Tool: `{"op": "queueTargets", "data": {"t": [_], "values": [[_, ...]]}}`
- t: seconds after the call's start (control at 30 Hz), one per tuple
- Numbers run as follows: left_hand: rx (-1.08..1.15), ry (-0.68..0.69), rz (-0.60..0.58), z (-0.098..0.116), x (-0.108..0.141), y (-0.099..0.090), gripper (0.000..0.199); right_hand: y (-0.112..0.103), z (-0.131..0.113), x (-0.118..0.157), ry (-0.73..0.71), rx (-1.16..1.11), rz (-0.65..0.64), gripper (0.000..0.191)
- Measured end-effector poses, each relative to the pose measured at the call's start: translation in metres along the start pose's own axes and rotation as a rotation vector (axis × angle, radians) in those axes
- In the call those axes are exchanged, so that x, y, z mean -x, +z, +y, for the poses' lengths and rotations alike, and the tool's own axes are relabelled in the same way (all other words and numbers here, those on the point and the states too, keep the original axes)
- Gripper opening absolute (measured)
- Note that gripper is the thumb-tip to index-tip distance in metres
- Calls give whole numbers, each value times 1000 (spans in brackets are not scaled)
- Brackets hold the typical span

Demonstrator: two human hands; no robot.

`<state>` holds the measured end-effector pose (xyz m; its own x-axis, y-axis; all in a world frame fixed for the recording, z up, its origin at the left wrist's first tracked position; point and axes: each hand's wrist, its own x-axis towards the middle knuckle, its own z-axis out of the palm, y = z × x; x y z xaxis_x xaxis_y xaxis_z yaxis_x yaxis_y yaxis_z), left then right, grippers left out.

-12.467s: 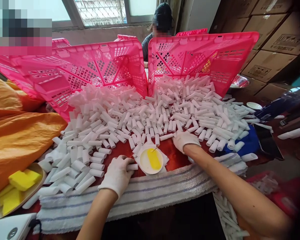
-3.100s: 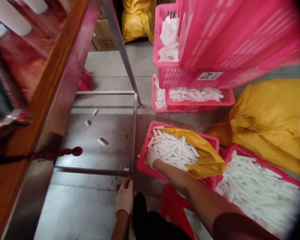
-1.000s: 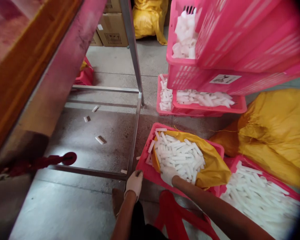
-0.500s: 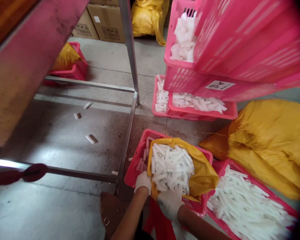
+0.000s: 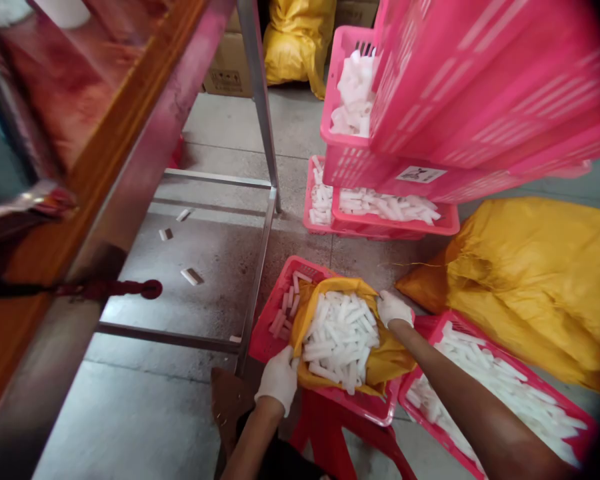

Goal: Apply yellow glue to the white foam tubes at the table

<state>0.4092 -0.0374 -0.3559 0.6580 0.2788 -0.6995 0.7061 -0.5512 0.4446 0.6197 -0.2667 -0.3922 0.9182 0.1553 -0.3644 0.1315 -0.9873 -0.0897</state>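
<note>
Yellow sack (image 5: 393, 360): left hand (image 5: 279, 381) gripping rim at 8 o'clock; right hand (image 5: 394, 309), moved from 6, now pinching at 2 o'clock; rim being held both sides.

A plain white glove (image 5: 274, 379) covers the left hand (image 5: 278, 383), and a matching one the right hand (image 5: 394, 310); each cuff (image 5: 276, 401) ends at the wrist. Both forearms (image 5: 473, 397) are bare. Black clothing (image 5: 289, 463) shows on the lower body.
</note>
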Motion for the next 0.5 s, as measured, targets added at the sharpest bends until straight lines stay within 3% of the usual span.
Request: {"op": "queueTargets", "data": {"t": [0.1,0.17,0.3,0.43,0.5], "values": [[42,-12,37,0,16,-10,13,-3,16,8,77,-106,26,26],[80,-23,57,3,31,-25,15,-18,29,17,104,-176,65,33],[158,-38,121,15,73,-83,19,-73,42,44,84,-302,133,35],[140,-119,299,27,101,-150,19,-119,20,56,-28,-297,128,29],[-6,-217,183,28,97,-165,19,-124,0,53,10,-246,122,29]]}}
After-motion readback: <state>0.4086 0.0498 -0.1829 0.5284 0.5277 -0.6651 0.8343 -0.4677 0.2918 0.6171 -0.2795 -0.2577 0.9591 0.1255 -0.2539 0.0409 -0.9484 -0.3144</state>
